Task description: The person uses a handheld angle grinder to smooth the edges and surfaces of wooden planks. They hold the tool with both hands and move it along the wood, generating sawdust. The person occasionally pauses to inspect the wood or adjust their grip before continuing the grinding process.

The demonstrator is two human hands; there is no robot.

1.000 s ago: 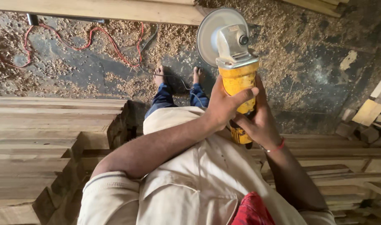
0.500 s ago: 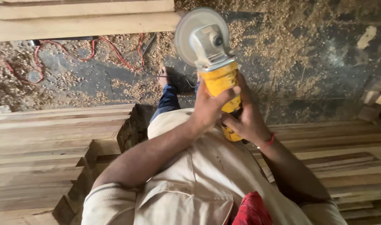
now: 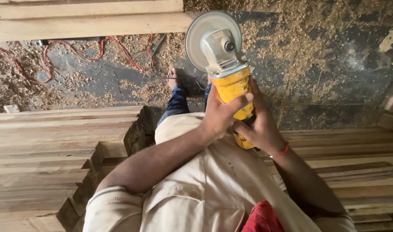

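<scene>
Held an angle grinder (image 3: 225, 60) out in front of the chest, above the sawdust-strewn floor (image 3: 325, 64), yellow body pointing away and grey metal head with its round disc guard at the far end. Gripped with both hands: left hand (image 3: 220, 112) wrapped around the yellow body from the left side, thumb laid across the top of the casing, fingers curled underneath; right hand (image 3: 260, 126) closed around the rear of the body just behind the left, the two hands touching. Wore a red thread (image 3: 280, 151) on the right wrist, a beige shirt (image 3: 205, 189) below the arms, and a red cloth (image 3: 261, 219) at the lower edge. Stood barefoot in blue trousers (image 3: 176, 103) on the dark floor, feet near the grinder's guard as seen from above. Saw stacked wooden planks (image 3: 54, 150) to the left, stepped in layers, and more planks (image 3: 355, 163) to the right behind the right forearm. Noted a long pale beam (image 3: 84, 25) across the top, with a red cable (image 3: 76, 53) snaking through the shavings beneath it. Found no containers among these things.
</scene>
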